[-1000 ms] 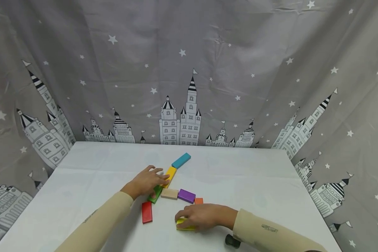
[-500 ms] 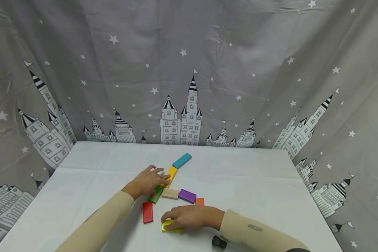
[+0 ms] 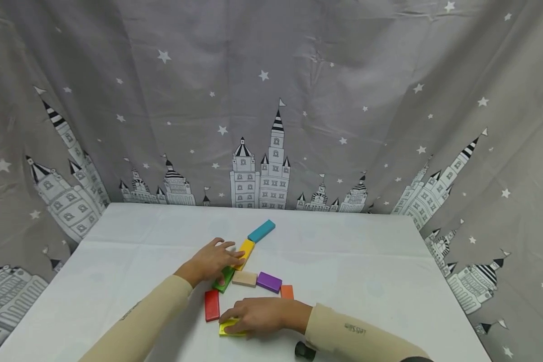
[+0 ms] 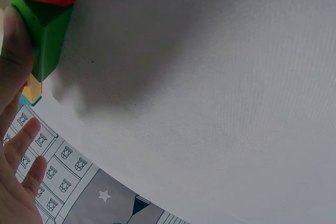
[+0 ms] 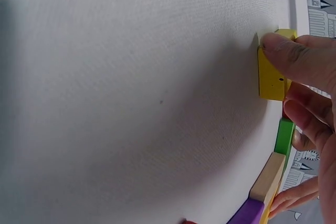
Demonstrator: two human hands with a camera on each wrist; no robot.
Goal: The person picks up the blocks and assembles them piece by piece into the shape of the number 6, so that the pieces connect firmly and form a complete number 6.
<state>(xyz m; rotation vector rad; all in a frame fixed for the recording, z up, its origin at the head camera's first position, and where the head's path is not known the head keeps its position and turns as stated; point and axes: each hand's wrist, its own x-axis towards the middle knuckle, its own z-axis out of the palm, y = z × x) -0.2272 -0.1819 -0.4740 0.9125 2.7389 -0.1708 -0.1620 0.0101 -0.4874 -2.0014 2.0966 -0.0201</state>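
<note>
My right hand point(image 3: 260, 315) pinches a yellow block point(image 3: 231, 329) flat on the table; in the right wrist view the thumb point(image 5: 294, 59) lies along its near side. Just beyond its left end is a red block point(image 3: 211, 306). My left hand point(image 3: 210, 261) rests with spread fingers over a green block point(image 3: 227, 275) and an amber block point(image 3: 247, 247). Its thumb point(image 4: 14, 45) touches the green block in the left wrist view. A blue block point(image 3: 261, 231) continues the line away from me. From the green-amber joint, a tan block point(image 3: 244, 279), a purple block point(image 3: 269, 282) and an orange block point(image 3: 287, 291) run rightward.
All the blocks lie on a white-covered table point(image 3: 366, 261). Behind it hangs a grey curtain point(image 3: 344, 90) printed with castles and stars. A dark cylindrical thing point(image 3: 305, 351) is beneath my right wrist.
My right hand has slid the yellow block leftward and slightly nearer me, close to the red block's near end. The left hand and the other blocks have stayed put.
</note>
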